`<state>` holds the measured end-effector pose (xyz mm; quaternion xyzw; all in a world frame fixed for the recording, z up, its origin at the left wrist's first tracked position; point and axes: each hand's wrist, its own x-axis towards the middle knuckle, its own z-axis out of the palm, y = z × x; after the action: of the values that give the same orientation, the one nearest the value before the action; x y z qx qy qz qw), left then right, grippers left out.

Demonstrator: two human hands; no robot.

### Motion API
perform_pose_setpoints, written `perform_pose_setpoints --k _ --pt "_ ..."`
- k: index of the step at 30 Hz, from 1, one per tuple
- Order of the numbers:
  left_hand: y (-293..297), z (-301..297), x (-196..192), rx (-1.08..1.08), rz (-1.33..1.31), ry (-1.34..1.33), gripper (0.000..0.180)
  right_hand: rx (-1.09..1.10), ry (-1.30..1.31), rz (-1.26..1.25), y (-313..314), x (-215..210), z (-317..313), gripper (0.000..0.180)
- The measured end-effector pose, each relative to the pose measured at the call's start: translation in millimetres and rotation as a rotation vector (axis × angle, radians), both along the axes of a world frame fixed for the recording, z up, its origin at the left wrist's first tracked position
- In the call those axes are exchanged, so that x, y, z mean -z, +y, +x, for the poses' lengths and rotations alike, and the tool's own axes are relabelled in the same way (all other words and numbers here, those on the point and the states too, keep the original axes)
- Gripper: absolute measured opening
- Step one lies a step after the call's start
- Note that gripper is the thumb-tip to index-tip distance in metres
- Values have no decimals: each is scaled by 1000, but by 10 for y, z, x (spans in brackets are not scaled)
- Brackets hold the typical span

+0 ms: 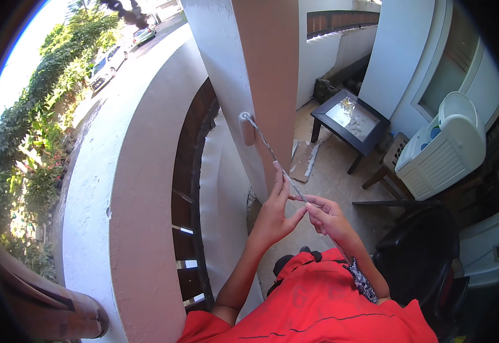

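A small paint roller [247,128] presses against the white face of a tall column [244,63] whose other face is reddish brown. The roller's thin metal shaft [269,150] runs down and right to my hands. My left hand [275,212] grips the shaft higher up, fingers wrapped round it. Just below it my right hand [328,217] holds the same shaft, and the paint-spattered handle end [361,280] lies against my red shirt [318,308].
A curved white balcony wall [141,188] with dark slats stands at the left, a street with parked cars [105,67] far below. A dark glass-topped table [350,119], a white plastic chair [446,150], a black chair [418,251] and cardboard [303,160] lie to the right.
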<state>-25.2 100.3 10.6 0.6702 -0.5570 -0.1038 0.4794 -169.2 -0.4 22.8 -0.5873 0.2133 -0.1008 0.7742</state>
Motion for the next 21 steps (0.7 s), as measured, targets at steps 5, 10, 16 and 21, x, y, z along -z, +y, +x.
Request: perform_pose_setpoints --k 5,10,16,21 --pt "-59 128 -13 -26 38 -14 79 -11 4 -5 -58 -48 142 36" --pt "-88 215 -14 -27 45 -12 79 -25 8 -12 -112 -61 222 35" --pt "-98 216 -24 1 38 52 77 -31 5 -13 -118 -58 221 36" --pt "-77 150 -34 7 11 45 79 -20 19 -27 -74 -76 158 36"
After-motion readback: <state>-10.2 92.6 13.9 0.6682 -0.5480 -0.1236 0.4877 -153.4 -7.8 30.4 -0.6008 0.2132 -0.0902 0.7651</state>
